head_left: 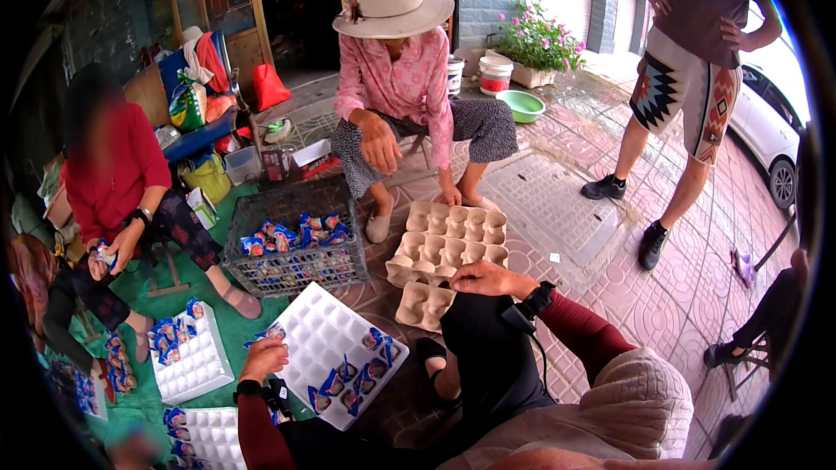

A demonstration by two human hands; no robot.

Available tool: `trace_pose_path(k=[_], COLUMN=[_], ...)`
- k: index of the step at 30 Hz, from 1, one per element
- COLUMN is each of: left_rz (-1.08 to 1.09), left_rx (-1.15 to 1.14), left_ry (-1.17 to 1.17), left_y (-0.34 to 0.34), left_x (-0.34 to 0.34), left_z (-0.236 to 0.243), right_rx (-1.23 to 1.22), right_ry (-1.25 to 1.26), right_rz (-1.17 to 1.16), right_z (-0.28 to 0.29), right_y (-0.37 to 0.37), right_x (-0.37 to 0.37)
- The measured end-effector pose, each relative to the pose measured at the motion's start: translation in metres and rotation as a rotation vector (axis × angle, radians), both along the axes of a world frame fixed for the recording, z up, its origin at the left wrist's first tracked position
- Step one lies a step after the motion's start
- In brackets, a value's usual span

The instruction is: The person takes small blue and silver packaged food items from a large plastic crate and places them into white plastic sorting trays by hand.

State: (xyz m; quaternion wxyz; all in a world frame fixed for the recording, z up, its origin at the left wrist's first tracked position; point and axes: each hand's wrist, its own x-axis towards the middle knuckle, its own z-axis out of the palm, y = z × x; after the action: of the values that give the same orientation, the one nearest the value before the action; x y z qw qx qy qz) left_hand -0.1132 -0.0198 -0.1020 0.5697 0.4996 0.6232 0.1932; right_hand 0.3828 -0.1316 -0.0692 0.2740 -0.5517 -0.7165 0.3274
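Observation:
My left hand [265, 359] is closed on a small blue-and-white wrapped packet [273, 332] at the left edge of a white egg tray [324, 324]. That tray lies tilted in front of me. Several blue packets [344, 376] sit in its near and right cups; many other cups are bare. My right hand [495, 280] is above my dark-clad knee, beside brown egg trays [446, 248]. Its fingers are bent and drawn together; whether anything is between them is hidden.
A black crate [296, 268] of blue packets stands ahead. A person in a pink shirt [405, 78] sits behind the brown trays; another in red [122, 157] handles a packet at left. More white trays [196, 361] lie on green cloth. Someone stands [697, 87] at right.

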Motion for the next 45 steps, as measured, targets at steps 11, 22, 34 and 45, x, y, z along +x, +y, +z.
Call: trace_pose_path(k=[11,22,34,45], left_rz=[-0.003,-0.028,-0.036,-0.008], left_rx=[-0.024,-0.058,-0.018,-0.028], left_ry=[0.016,0.025,0.04,0.053], left_y=[-0.004,0.007,-0.001,-0.006], left_x=[0.0,0.002,-0.001,-0.002], left_z=[-0.002,-0.008,-0.001,0.003], right_rx=[0.03,-0.013,-0.011,0.036], right_ry=[0.053,0.016,0.023,0.054], right_rz=[-0.014,-0.014,-0.027,-0.008], right_z=[0.003,0.006,0.01,0.015], right_y=[-0.007,-0.006,-0.009,-0.011], right_x=[-0.001,0.0,-0.007,-0.009])
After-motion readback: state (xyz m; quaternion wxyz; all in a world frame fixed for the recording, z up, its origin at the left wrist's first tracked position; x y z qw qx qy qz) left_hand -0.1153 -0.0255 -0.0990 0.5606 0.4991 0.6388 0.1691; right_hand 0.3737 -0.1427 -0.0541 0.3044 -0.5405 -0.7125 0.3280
